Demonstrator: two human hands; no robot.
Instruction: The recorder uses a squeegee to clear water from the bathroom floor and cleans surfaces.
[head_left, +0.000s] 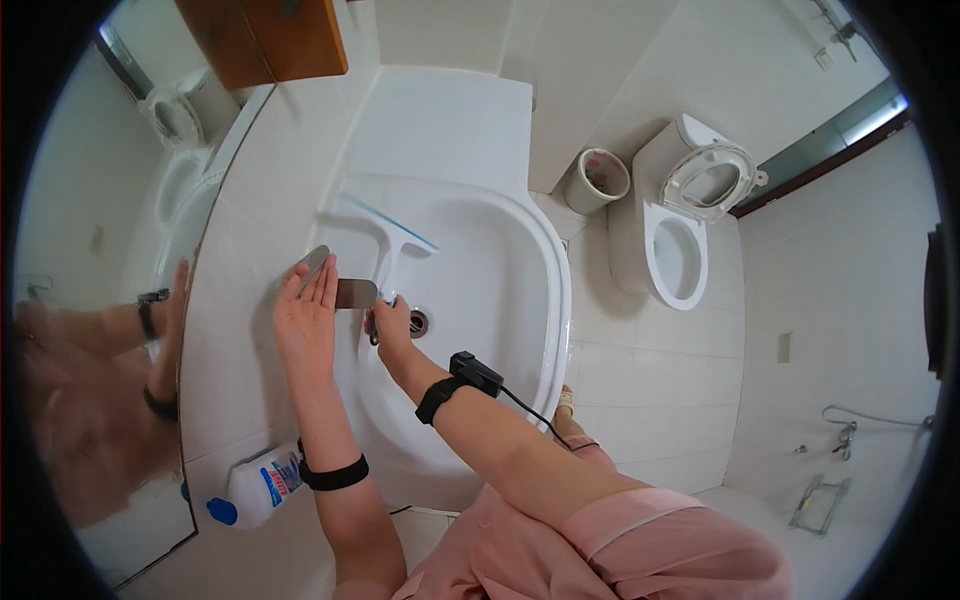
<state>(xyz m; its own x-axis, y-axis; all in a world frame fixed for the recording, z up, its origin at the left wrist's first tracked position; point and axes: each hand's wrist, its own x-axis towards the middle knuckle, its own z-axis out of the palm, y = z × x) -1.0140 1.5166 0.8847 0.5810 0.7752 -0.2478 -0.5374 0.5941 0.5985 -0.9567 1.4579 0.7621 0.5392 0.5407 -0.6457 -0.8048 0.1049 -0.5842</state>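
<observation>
In the white washbasin (495, 300), my right hand (395, 326) grips the handle of a white squeegee (390, 244). The squeegee's blue-green blade points away from me, slanting across the left side of the bowl. My left hand (306, 322) is at the metal faucet, palm showing and fingers extended. Its fingers overlap the flat faucet lever (316, 259), and firm contact is hard to tell. The wide faucet spout (356, 294) juts over the bowl between my hands. Beside my right fingers lies the drain (418, 323), partly covered. A small dark part under those fingers is unclear.
A white bottle with a blue cap (262, 487) lies by my left forearm. The mirror (97, 300) borders the ledge on the left. An orange-brown cabinet (262, 41) hangs at the back. Right of the basin stand a waste bin (598, 181) and a toilet (679, 247).
</observation>
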